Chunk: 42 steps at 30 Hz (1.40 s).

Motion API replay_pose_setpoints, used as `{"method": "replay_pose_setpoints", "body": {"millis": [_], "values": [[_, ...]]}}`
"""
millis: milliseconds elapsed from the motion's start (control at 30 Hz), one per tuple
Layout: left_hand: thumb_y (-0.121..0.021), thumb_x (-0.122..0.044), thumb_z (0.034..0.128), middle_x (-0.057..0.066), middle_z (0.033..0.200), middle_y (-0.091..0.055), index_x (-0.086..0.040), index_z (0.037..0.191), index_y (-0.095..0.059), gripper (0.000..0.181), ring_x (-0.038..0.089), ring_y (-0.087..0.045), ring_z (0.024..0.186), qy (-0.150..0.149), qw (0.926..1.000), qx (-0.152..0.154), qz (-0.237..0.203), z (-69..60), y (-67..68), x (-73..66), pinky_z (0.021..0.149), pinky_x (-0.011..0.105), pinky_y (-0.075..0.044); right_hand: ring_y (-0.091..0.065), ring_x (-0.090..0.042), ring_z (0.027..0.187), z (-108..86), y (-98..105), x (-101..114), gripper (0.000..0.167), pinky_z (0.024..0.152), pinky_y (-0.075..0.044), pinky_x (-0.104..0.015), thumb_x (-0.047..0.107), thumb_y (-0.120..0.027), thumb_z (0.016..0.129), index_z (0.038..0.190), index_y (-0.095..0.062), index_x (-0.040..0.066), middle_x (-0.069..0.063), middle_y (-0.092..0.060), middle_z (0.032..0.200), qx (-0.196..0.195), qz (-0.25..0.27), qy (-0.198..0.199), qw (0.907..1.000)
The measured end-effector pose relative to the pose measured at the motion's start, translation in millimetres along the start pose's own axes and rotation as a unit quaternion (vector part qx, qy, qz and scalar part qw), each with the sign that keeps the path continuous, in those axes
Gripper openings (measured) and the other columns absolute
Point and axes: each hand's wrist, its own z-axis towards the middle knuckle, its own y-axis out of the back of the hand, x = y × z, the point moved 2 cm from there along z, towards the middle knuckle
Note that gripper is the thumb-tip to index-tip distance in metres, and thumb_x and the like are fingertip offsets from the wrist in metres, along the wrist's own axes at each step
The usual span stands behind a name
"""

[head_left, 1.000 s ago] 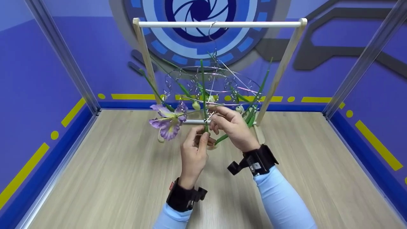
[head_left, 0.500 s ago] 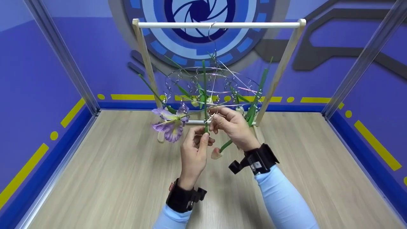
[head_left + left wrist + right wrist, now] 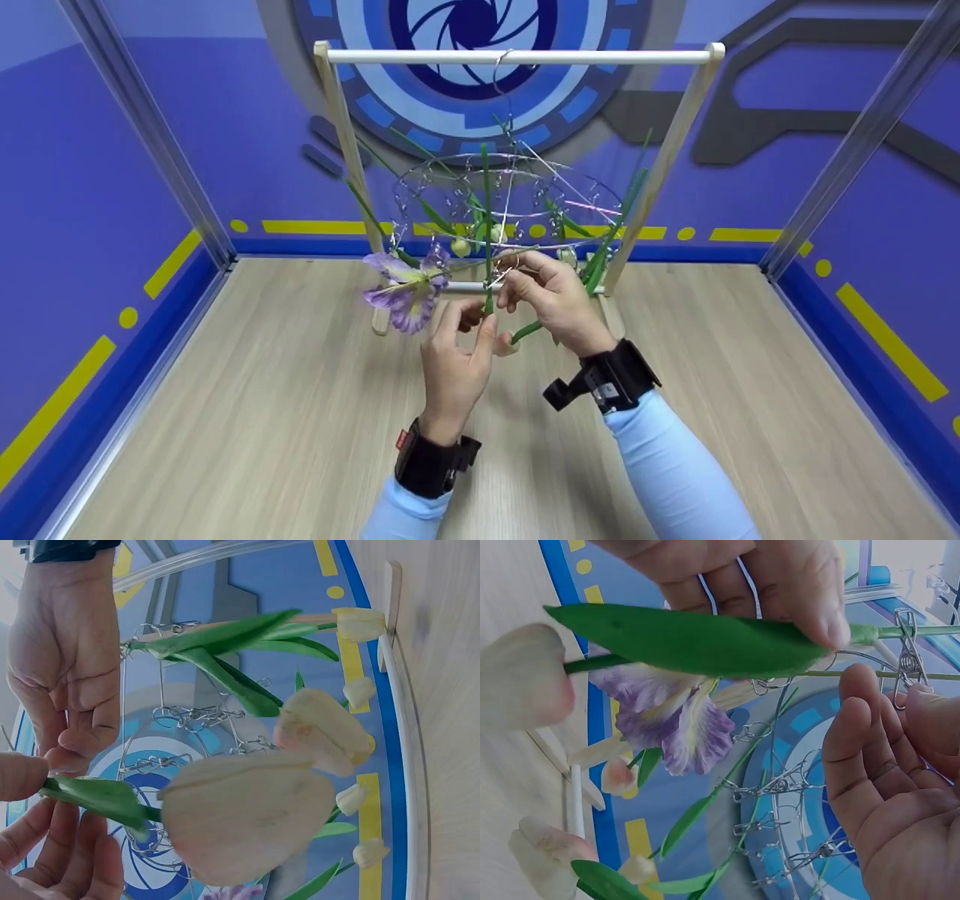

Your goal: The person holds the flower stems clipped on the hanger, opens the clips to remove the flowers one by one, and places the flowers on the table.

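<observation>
My left hand (image 3: 456, 360) pinches the green stem of a pale tulip (image 3: 247, 817), thumb at the base of its leaf. In the left wrist view the bloom hangs below that hand. My right hand (image 3: 559, 300) pinches a metal wire clip (image 3: 907, 664), which sits across the stem just above the left thumb. This clip belongs to a round wire drying hanger (image 3: 517, 244). A purple iris (image 3: 409, 292) hangs from the hanger left of my hands. A second tulip (image 3: 322, 731) dangles close behind the held one.
The hanger hooks over the white bar (image 3: 420, 57) of a wooden rack (image 3: 679, 142). Several other tulips (image 3: 460, 246) hang around the ring, heads down. Beneath lies a wood-grain table (image 3: 300, 420), with blue panels (image 3: 97, 187) around it.
The hanging iris has drifted a little to the right, and a tulip near my left hand swings. My right hand keeps its place at the clip; the left fingers shift slightly at the stem.
</observation>
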Motion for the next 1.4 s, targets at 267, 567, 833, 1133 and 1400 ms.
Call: {"method": "replay_pose_setpoints", "body": {"millis": [267, 567, 833, 1133, 1400], "values": [[-0.076, -0.004, 0.0906, 0.007, 0.084, -0.064, -0.002, 0.093, -0.07, 0.006, 0.021, -0.061, 0.072, -0.037, 0.9989, -0.023, 0.018, -0.3, -0.5, 2.0, 0.063, 0.034, -0.052, -0.066, -0.014, 0.073, -1.5, 1.3, -1.2, 0.023, 0.069, -0.055, -0.028, 0.001, -0.052, 0.106, 0.122, -0.061, -0.013, -0.012, -0.066, 0.082, -0.003, -0.022, 0.012, 0.9997], [-0.073, 0.001, 0.0909, 0.008, 0.084, -0.064, -0.001, 0.093, -0.068, 0.006, 0.02, -0.06, 0.073, -0.051, 0.9982, -0.018, 0.028, 1.0, -3.0, 0.4, 0.063, 0.034, -0.052, -0.067, -0.014, 0.072, -0.2, 2.2, -1.4, 0.024, 0.068, -0.057, -0.028, 0.001, -0.053, 0.106, 0.124, -0.062, -0.012, -0.014, -0.068, 0.083, -0.007, -0.025, 0.012, 0.9996], [-0.073, 0.002, 0.0916, 0.007, 0.084, -0.063, -0.002, 0.092, -0.067, 0.007, 0.02, -0.059, 0.073, -0.062, 0.9975, -0.018, 0.03, 1.2, -3.4, 0.0, 0.063, 0.035, -0.052, -0.067, -0.02, 0.072, 0.2, 3.0, -1.0, 0.019, 0.069, -0.057, -0.031, 0.001, -0.053, 0.105, 0.115, -0.063, -0.012, -0.017, -0.067, 0.081, -0.007, -0.04, 0.021, 0.9989], [-0.075, 0.0, 0.0904, 0.006, 0.083, -0.063, -0.003, 0.092, -0.067, 0.008, 0.018, -0.059, 0.074, -0.059, 0.9975, -0.009, 0.037, 0.6, -1.2, -1.9, 0.064, 0.035, -0.053, -0.067, -0.015, 0.074, 0.1, 3.4, -1.5, 0.019, 0.071, -0.057, -0.029, -0.002, -0.053, 0.105, 0.115, -0.063, -0.014, -0.012, -0.067, 0.084, -0.01, -0.031, 0.01, 0.9994], [-0.075, 0.0, 0.09, 0.006, 0.083, -0.063, -0.003, 0.091, -0.067, 0.009, 0.017, -0.06, 0.075, -0.063, 0.9976, -0.002, 0.031, 0.1, 0.0, -2.9, 0.064, 0.038, -0.054, -0.067, -0.014, 0.074, 0.0, 4.1, -0.8, 0.018, 0.071, -0.056, -0.027, -0.002, -0.052, 0.105, 0.113, -0.063, -0.014, -0.013, -0.067, 0.085, -0.012, -0.037, 0.008, 0.9992]]}}
